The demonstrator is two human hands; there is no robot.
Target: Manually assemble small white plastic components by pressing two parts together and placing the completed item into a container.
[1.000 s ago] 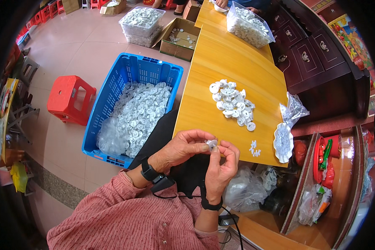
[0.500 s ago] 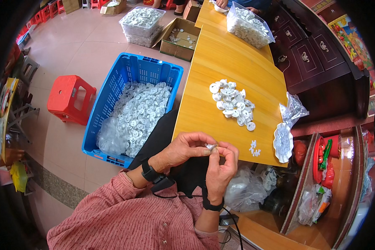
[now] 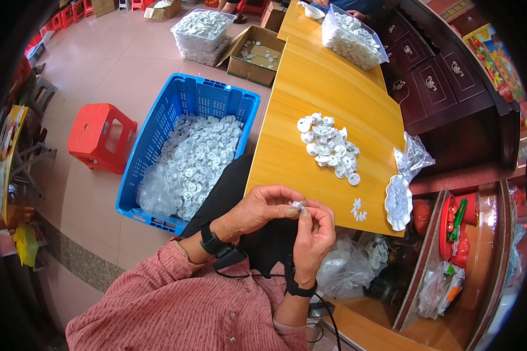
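A small white plastic part [image 3: 298, 205] is pinched between the fingertips of both hands, just off the table's near edge. My left hand [image 3: 255, 212] holds it from the left with thumb and forefinger. From the right, my right hand [image 3: 314, 234] closes its thumb and fingers on the same part; the fingers cover most of it. On the yellow wooden table [image 3: 293, 93] lies a heap of round white plastic pieces [image 3: 331, 146]. Several tiny white pegs [image 3: 358, 210] lie nearer to me, beside a scalloped white dish [image 3: 399, 224] filled with similar small bits.
Left of my legs stands a blue crate [image 3: 136, 158] full of white pieces. A red stool [image 3: 96, 134], a cardboard box [image 3: 249, 69] and clear tubs [image 3: 200, 35] are beyond. Another tub [image 3: 354, 44] sits near a person across the table. Dark drawers [image 3: 430, 79] border the right.
The small part has turned slightly between my fingertips and shows more of its white side. The view has shifted a little; both hands keep their grip.
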